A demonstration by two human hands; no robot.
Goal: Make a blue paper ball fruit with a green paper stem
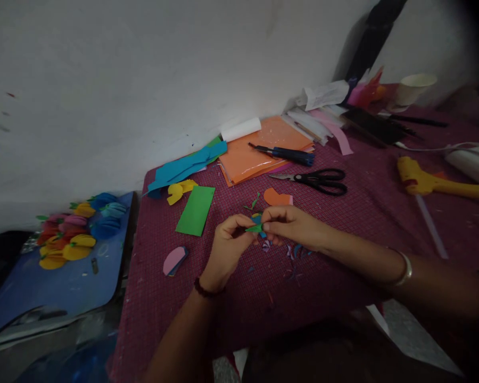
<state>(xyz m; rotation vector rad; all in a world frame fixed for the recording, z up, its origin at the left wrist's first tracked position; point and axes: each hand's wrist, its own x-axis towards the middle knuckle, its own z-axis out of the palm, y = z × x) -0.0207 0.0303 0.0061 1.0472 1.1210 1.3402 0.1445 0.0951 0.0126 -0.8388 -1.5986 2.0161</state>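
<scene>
Scissors (319, 180), one black pair, lie shut on the maroon table (363, 229) and serve as the marker here. Below and left of them two hands meet. The left hand (227, 242) and the right hand (291, 226) each pinch one end of a single green sliver (254, 229) of paper between thumb and fingertips, just above the cloth. A blue scrap (257, 218) sits behind the sliver, mostly covered by the fingers, so its shape cannot be told.

Just left of the scissors lies one orange cut-out (277, 198). Farther left are one green sheet (195, 210) and one yellow cut-out (179, 190). Above the scissors one blue knife (287, 154) rests on one orange stack (259, 146). To their right lies one yellow glue gun (431, 183), and up and right of them stands one paper cup (415, 88). Down and far left of them is one pink folded piece (174, 260).

Paper shapes (74, 231) on a blue board (64, 287), beyond the table's left edge, are too blurred to count. The clutter far up and right of the scissors is dim and hard to make out.

Bare cloth lies between scissors and glue gun, and more beneath the wrists down to the near edge.
</scene>
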